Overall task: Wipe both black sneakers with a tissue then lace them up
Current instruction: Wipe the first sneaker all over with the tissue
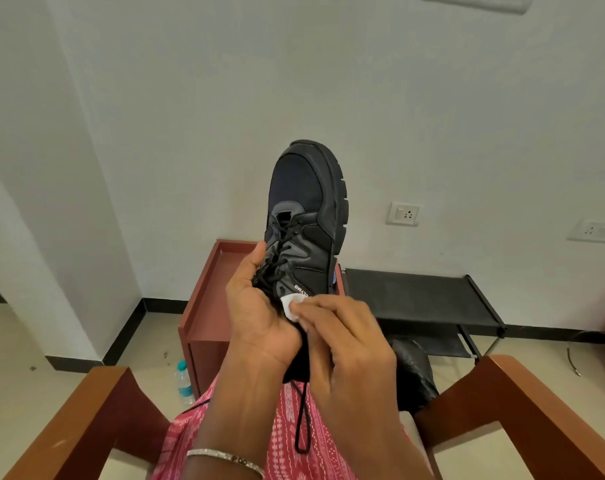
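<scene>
Black mesh and smooth synthetic panels over a chunky lugged sole make up the sneaker (304, 216); the left hand (259, 313) curls around its laced throat with the toe tilted up and away, probably to turn the collar side toward the right hand (346, 344). That hand, touching the left one, pinches a small white tissue (290, 305) against the upper, while a loose lace (299, 434) dangles below both.

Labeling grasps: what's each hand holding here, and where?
Left hand grips the black sneaker at its laced throat, toe up. Right hand holds a white tissue against the sneaker's side.
</scene>
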`<action>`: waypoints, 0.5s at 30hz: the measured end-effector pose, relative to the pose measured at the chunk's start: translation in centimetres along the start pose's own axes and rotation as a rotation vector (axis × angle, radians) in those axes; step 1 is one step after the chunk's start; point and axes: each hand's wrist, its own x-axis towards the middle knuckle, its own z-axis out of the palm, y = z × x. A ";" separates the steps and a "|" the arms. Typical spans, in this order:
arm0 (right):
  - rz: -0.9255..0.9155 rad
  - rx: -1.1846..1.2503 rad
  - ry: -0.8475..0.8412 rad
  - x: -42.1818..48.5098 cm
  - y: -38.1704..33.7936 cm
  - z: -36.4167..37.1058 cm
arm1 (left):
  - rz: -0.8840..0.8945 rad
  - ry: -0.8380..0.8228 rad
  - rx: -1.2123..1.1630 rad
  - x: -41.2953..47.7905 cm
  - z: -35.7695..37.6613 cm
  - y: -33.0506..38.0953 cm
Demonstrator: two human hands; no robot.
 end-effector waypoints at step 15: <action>-0.072 -0.034 -0.013 0.4 -0.8 0.7 | -0.069 -0.044 0.009 -0.4 0.4 0.0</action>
